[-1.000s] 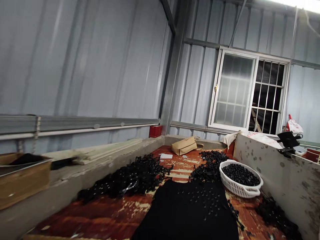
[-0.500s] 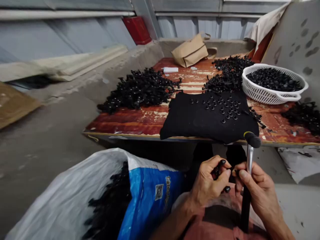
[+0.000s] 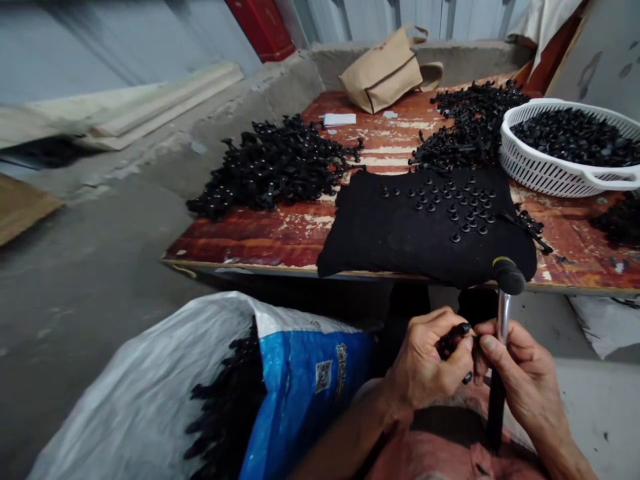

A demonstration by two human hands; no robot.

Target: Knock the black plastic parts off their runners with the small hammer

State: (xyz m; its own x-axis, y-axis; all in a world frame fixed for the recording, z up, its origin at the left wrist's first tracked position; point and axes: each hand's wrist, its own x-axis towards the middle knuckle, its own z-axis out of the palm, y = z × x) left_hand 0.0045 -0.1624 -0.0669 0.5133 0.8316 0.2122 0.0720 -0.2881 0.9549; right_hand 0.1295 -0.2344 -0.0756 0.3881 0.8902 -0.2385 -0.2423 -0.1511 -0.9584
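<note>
Snugly, left hand (image 3: 425,363) wraps black parts (image 3: 453,337) — right hand (image 3: 524,365) pinches another, seemingly.

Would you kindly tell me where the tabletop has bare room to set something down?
Free: a strip of table between the left black pile and the front edge; the near left of the black cloth. Crowded: around the white basket.

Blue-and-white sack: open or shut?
Open: the sack's mouth gapes, showing black parts inside.
</note>
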